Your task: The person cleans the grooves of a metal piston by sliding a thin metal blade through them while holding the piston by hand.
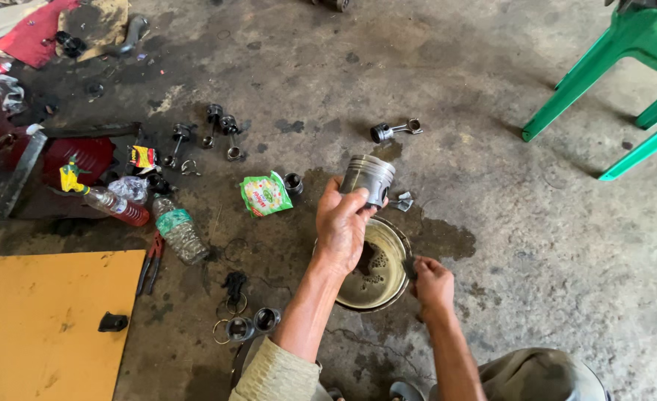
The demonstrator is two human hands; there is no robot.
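My left hand (pixel 341 226) is raised over a metal bowl (pixel 397 236) and grips a grey metal piston (pixel 368 178) by its lower side, holding it tilted. The bowl stands on the concrete floor and holds dark oily liquid. My right hand (pixel 432 281) rests at the bowl's right rim, fingers closed on a small dark object (pixel 410 267) that I cannot identify. A small metal part (pixel 403 200) lies just right of the piston.
Pistons with connecting rods (pixel 394 131) (pixel 221 130) lie on the floor. A green packet (pixel 265 194), plastic bottles (pixel 178 230) (pixel 117 204), red-handled pliers (pixel 150 261), an orange board (pixel 46 319) and green chair legs (pixel 610 67) surround the spot.
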